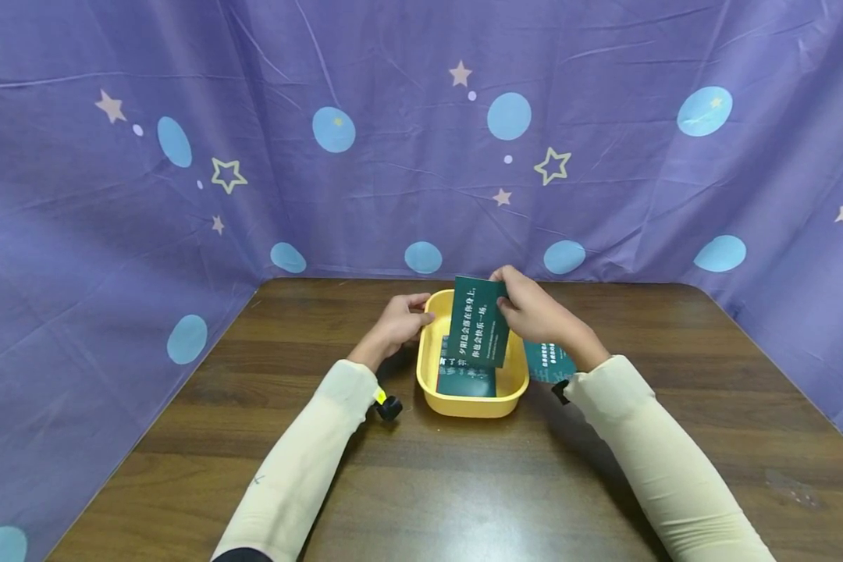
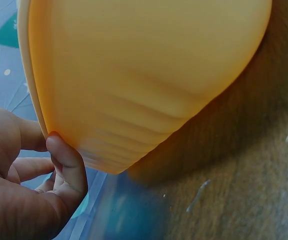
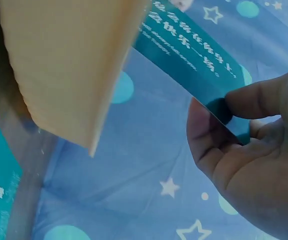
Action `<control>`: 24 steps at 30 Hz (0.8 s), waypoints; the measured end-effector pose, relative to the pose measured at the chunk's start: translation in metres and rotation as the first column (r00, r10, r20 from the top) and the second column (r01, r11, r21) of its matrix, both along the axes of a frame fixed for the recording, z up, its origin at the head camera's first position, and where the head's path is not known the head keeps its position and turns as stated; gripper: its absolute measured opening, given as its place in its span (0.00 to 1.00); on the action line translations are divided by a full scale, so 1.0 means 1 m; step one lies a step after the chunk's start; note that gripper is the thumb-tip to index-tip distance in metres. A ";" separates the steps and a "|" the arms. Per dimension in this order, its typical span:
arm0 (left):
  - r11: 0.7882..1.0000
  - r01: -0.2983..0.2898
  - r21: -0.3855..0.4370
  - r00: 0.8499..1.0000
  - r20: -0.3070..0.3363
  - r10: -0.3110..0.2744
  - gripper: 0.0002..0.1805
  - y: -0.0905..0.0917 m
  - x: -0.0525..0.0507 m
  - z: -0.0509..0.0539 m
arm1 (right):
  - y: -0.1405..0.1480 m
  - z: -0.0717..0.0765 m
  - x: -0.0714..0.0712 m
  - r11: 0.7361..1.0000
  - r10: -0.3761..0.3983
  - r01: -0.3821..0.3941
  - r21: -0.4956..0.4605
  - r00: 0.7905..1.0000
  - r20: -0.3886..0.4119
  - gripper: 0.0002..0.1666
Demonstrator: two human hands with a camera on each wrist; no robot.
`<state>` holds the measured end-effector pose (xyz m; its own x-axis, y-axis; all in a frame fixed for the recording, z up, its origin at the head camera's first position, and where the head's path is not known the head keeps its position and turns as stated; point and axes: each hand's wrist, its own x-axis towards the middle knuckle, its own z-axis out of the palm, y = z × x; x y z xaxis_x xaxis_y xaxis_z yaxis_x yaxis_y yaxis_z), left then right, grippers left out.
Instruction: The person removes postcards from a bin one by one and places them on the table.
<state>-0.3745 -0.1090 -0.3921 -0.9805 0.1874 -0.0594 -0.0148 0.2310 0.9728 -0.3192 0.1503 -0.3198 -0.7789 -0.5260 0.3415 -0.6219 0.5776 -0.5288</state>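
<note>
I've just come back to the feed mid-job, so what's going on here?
A person's left hand pinches the rim of a yellow basin on the wooden table. The right hand holds a green card at the basin's opening. At least one other card lies inside; another is outside, right of the basin.

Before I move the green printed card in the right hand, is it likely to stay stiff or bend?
The green printed card is probably fairly stiff: pinched near one corner by the right hand, it shows no clear sag. It is likely light, since it looks thin.
</note>
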 end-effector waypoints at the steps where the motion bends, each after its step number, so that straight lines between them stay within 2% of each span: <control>1: 1.000 -0.001 0.000 1.000 0.000 0.001 0.31 0.000 0.000 0.000 | 0.001 0.002 0.000 1.000 -0.010 0.010 -0.016 1.000 -0.010 0.08; 4: 1.000 0.001 0.002 1.000 -0.002 -0.001 0.31 0.000 0.001 0.000 | 0.008 0.008 0.001 0.995 -0.043 0.043 -0.089 0.999 0.000 0.08; 10: 1.000 0.002 0.015 1.000 -0.003 -0.002 0.32 0.000 0.000 0.000 | 0.028 0.020 0.001 0.965 -0.144 0.145 -0.220 0.989 0.021 0.10; 13: 1.000 0.005 0.014 1.000 0.001 -0.005 0.32 -0.001 0.000 0.000 | 0.040 0.024 -0.001 0.951 -0.202 0.194 -0.242 0.979 -0.009 0.11; 24: 1.000 0.009 0.005 1.000 0.011 -0.009 0.32 -0.001 0.002 0.002 | 0.078 0.033 -0.007 0.878 -0.388 0.384 -0.284 0.921 0.046 0.14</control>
